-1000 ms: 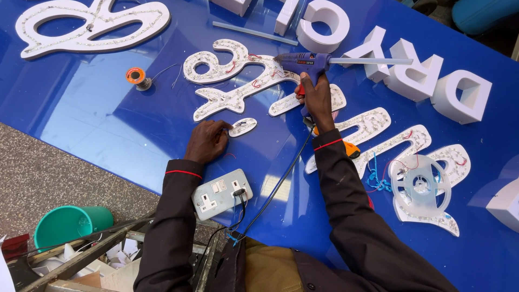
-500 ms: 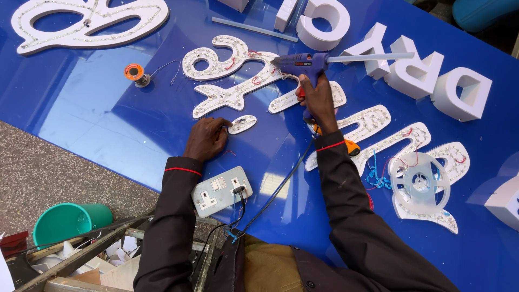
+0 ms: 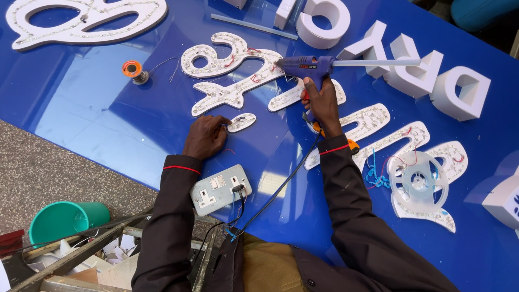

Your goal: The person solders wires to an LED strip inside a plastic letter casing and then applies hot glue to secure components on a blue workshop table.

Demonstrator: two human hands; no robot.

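My right hand grips the handle of a blue glue gun with a clear glue stick sticking out of its back; the nozzle points left at a white curly letter piece studded with small lights. My left hand rests on the blue board, fingertips touching a small white oval piece. A dark cord runs from the gun down to a grey double socket lying by my left forearm.
White block letters stand at the upper right. A clear reel and blue wire lie on flat white letters at right. An orange solder spool sits at upper left. A green bucket stands on the floor.
My right hand has shifted the glue gun slightly up and to the left, toward the curly letter. My left hand stays on the small oval piece.
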